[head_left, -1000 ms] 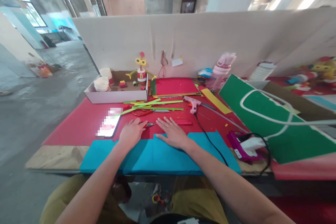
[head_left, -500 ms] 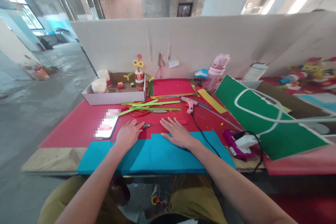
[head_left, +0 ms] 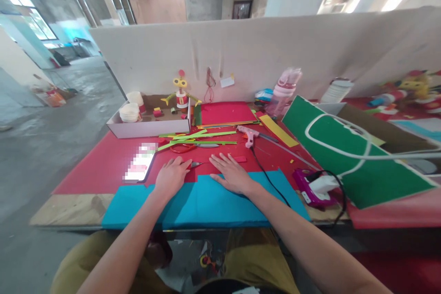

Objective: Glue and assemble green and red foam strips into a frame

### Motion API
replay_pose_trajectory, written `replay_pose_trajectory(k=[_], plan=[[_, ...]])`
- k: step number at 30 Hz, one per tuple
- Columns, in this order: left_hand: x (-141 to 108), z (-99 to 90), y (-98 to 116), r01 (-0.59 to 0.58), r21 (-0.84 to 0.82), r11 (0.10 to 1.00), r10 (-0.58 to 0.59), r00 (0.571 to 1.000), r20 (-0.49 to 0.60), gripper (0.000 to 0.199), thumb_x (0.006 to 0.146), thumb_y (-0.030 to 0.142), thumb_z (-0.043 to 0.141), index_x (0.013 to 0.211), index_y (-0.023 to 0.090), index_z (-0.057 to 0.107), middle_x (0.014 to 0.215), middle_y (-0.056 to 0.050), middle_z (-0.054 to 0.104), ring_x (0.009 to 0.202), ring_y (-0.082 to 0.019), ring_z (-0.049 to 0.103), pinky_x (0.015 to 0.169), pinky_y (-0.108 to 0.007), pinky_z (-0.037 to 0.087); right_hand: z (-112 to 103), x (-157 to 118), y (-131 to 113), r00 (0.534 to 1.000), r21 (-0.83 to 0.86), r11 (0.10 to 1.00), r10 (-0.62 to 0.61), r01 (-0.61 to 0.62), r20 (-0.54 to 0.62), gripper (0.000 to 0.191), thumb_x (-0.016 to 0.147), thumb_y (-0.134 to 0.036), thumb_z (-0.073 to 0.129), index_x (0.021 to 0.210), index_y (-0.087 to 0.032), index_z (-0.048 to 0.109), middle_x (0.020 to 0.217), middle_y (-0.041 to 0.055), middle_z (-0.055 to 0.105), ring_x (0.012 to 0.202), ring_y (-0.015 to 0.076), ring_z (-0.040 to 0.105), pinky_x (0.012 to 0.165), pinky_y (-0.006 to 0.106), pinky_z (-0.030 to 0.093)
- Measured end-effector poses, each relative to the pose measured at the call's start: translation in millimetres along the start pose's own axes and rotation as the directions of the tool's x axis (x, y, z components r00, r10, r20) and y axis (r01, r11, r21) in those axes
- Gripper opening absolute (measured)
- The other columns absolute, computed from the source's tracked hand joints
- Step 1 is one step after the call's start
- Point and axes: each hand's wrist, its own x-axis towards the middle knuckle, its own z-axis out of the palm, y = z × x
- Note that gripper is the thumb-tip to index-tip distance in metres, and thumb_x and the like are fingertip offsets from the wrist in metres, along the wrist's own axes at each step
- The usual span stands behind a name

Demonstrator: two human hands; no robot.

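On the red table covering, my left hand (head_left: 171,175) is closed over a slim craft knife (head_left: 195,164), whose grey tip points right. Most of its handle is hidden under the fingers. Palm down, my right hand (head_left: 231,174) lies flat with its fingers spread, the fingertips on a narrow red strip (head_left: 240,159). Both hands are at the back edge of a blue sheet (head_left: 213,202). Just beyond them are green paper strips (head_left: 220,134) and red-handled scissors (head_left: 182,148).
A phone (head_left: 140,165) lies to the left. Behind it stands a shallow box (head_left: 151,127) with cups and a small robot figure (head_left: 181,96). At right are a pink glue gun (head_left: 250,135), its black cord, a purple power strip (head_left: 312,188) and a leaning green board (head_left: 330,161).
My left hand has shifted slightly to the right, covering a little more of the knife. My right hand stays spread in the same place.
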Motion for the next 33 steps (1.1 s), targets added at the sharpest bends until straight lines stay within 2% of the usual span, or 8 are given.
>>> replay_pose_trajectory(k=[14, 18, 22, 26, 28, 31, 33], plan=[[0, -2.3, 11, -0.023, 0.004, 1.000, 0.023, 1.000, 0.012, 0.042, 0.094, 0.029, 0.036, 0.135, 0.028, 0.047, 0.110, -0.010, 0.054, 0.101, -0.023, 0.051, 0.083, -0.034, 0.043, 0, 0, 2, 1.000, -0.012, 1.000, 0.004, -0.004, 0.003, 0.068, 0.092, -0.062, 0.020, 0.148, -0.024, 0.022, 0.154, 0.0017, 0.027, 0.144, 0.0253, 0.016, 0.117, 0.048, 0.012], [-2, -3.7, 4, 0.002, -0.006, 1.000, -0.002, 1.000, 0.023, 0.042, 0.094, 0.029, 0.037, 0.135, 0.029, 0.048, 0.109, -0.010, 0.054, 0.101, -0.022, 0.051, 0.084, -0.033, 0.043, 3, 4, -5, 1.000, 0.001, 1.000, 0.022, -0.022, 0.011, 0.068, 0.091, -0.063, 0.018, 0.148, -0.025, 0.022, 0.154, 0.0007, 0.026, 0.144, 0.0251, 0.013, 0.117, 0.047, 0.012], [-1, -4.7, -9, 0.033, -0.003, 0.999, -0.033, 0.999, -0.005, 0.042, 0.093, 0.028, 0.040, 0.134, 0.028, 0.050, 0.110, -0.010, 0.055, 0.102, -0.023, 0.052, 0.084, -0.034, 0.043, 9, 18, -27, 0.993, 0.025, 0.993, 0.117, -0.117, -0.008, 0.073, 0.090, -0.064, 0.017, 0.148, -0.021, 0.024, 0.154, 0.0018, 0.025, 0.144, 0.0286, 0.014, 0.118, 0.047, 0.010], [0, -4.6, -17, 0.022, -0.018, 1.000, -0.023, 0.999, -0.023, 0.041, 0.092, 0.026, 0.041, 0.132, 0.027, 0.053, 0.111, -0.010, 0.056, 0.103, -0.023, 0.053, 0.086, -0.033, 0.043, 6, 25, -34, 0.990, 0.056, 0.988, 0.141, -0.141, 0.008, 0.073, 0.091, -0.063, 0.020, 0.147, -0.017, 0.027, 0.154, 0.0047, 0.026, 0.143, 0.0299, 0.017, 0.117, 0.047, 0.015], [-1, -3.4, -18, 0.018, -0.026, 1.000, -0.018, 1.000, -0.016, 0.042, 0.092, 0.026, 0.041, 0.132, 0.027, 0.052, 0.110, -0.010, 0.056, 0.103, -0.023, 0.053, 0.086, -0.033, 0.044, 0, 22, -26, 0.992, 0.061, 0.991, 0.123, -0.122, -0.002, 0.070, 0.093, -0.059, 0.020, 0.147, -0.016, 0.028, 0.154, 0.0054, 0.026, 0.144, 0.0279, 0.016, 0.117, 0.046, 0.015], [-1, -1.2, -19, 0.024, -0.028, 0.999, -0.024, 1.000, -0.012, 0.042, 0.092, 0.027, 0.041, 0.132, 0.027, 0.052, 0.110, -0.010, 0.056, 0.103, -0.023, 0.052, 0.086, -0.033, 0.044, -5, 11, -9, 1.000, 0.088, 0.996, -0.012, 0.010, 0.024, 0.065, 0.094, -0.057, 0.019, 0.148, -0.020, 0.024, 0.154, 0.0026, 0.025, 0.144, 0.0235, 0.015, 0.117, 0.043, 0.016], [-1, -0.5, -19, 0.020, -0.031, 0.999, -0.020, 1.000, -0.016, 0.041, 0.092, 0.028, 0.041, 0.132, 0.027, 0.052, 0.110, -0.010, 0.056, 0.103, -0.023, 0.053, 0.086, -0.033, 0.044, -6, 6, -4, 0.998, 0.076, 0.996, -0.045, 0.042, 0.047, 0.065, 0.094, -0.058, 0.020, 0.148, -0.023, 0.023, 0.154, 0.0022, 0.025, 0.144, 0.0233, 0.015, 0.118, 0.046, 0.015]])
